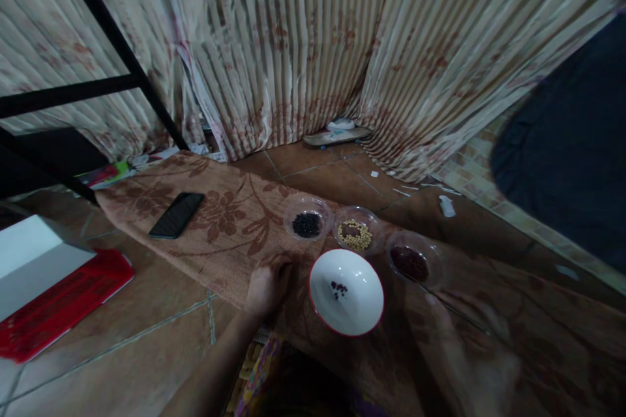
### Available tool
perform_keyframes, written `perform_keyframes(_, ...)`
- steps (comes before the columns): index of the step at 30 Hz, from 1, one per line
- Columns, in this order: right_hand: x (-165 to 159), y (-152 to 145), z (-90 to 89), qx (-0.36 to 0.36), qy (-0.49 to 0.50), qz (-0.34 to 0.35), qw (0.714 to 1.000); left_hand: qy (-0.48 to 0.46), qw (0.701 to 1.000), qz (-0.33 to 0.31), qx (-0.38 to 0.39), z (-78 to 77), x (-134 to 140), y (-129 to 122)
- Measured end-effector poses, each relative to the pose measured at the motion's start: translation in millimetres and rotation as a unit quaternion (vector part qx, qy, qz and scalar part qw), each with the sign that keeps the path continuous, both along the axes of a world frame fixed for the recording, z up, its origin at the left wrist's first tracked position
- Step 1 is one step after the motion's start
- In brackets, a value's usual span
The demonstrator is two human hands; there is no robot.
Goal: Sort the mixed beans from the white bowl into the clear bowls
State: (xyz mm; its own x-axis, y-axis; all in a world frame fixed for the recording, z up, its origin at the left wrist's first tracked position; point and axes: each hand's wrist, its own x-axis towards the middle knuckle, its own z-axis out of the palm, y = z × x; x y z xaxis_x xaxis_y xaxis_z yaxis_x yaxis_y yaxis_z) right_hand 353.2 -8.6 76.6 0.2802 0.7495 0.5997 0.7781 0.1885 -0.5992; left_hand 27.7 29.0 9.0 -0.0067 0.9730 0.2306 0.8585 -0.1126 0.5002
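Note:
My left hand rests on the cloth with its fingers curled closed, left of a white bowl with a red rim; nothing shows in it. A few dark red beans lie inside the bowl. Blurred by motion, my right hand grips a thin stick-like tool, whose exact kind is unclear. The tool's tip is at the near edge of a clear plastic cup of dark red beans. Beside that cup stand a cup of yellow soybeans and a cup of black beans.
A brown patterned cloth covers the narrow table, with a black phone at its left. A white and red box is on the lower left. Behind are curtains, a skateboard, and floor litter; a dark blue shape stands right.

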Motion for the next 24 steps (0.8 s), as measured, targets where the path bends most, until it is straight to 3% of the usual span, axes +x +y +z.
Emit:
perform_keyframes(7, -37.1, -15.3, -19.9, -0.055, -0.034, 0.149, 0.987, 0.000, 1.000, 0.001, -0.003, -0.5, 1.2, -0.5)
perform_keyframes(14, -41.3, -18.5, -36.5, -0.060, -0.043, 0.157, 0.985, -0.011, 1.000, -0.005, 0.000, -4.0, 0.4, 0.2)
perform_keyframes(24, -42.1, -14.5, -38.4, -0.052, -0.062, 0.142, 0.986, -0.016, 1.000, -0.012, 0.004, -4.4, -0.4, -0.3)
